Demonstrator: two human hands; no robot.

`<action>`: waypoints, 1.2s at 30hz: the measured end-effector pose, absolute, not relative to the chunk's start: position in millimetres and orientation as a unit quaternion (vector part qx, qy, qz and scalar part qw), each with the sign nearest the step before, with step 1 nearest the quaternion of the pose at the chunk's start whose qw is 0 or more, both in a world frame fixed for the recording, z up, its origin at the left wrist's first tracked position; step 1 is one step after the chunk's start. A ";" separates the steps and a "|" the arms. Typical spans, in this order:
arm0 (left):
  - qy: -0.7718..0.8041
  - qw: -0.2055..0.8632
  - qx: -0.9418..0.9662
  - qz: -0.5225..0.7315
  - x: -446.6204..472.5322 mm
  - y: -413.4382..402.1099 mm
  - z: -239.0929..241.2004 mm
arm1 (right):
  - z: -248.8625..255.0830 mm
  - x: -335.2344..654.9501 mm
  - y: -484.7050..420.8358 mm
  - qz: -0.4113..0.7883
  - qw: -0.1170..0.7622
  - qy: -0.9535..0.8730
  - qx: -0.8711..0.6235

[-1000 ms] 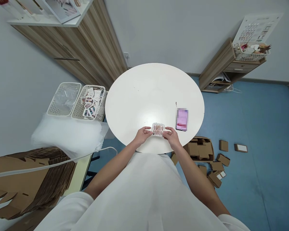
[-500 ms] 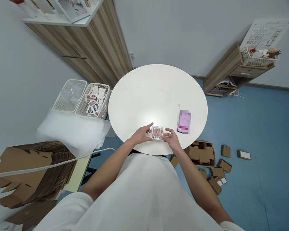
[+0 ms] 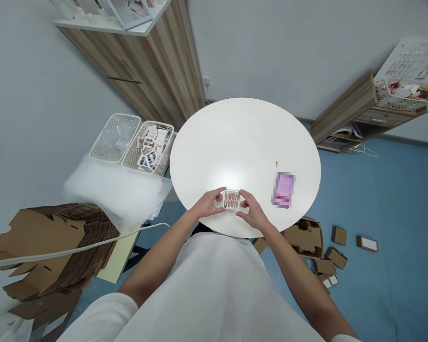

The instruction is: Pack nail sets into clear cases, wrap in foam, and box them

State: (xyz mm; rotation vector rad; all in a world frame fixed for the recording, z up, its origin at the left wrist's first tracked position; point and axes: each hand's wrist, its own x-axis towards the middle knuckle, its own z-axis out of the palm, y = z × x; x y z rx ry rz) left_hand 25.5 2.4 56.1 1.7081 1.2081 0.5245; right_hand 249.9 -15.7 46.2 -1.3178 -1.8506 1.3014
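Note:
A small clear plastic case of pink and brown press-on nails [image 3: 231, 199] is held just above the near edge of the round white table [image 3: 242, 142]. My left hand [image 3: 210, 204] pinches the case's left end with fingers curled. My right hand [image 3: 251, 211] grips its right end, thumb and fingers wrapped round it. A phone with a pink screen [image 3: 283, 189] lies flat on the table to the right of my hands.
Two white baskets [image 3: 131, 142] stand on a side surface at left, one with nail packs, beside white foam sheets [image 3: 114, 190]. Flat cardboard blanks [image 3: 53, 247] are stacked lower left. Small brown boxes [image 3: 317, 247] lie on the blue floor at right. Wooden cabinets stand against the wall.
Both hands have closed in on the case; the left hand, whose fingers were lifted off half a second ago, grips its end again. The view has swung slightly, shifting everything rightward.

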 end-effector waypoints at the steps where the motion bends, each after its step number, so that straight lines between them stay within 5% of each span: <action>1: 0.493 0.469 0.700 0.216 20.9 4.5 55.1 | 44.8 244.2 -13.5 0.470 0.256 -0.690 -0.488; 36: 0.631 0.435 0.596 0.239 -163.3 106.7 -12.5 | -5.9 19.9 123.4 0.280 0.115 -0.767 -0.566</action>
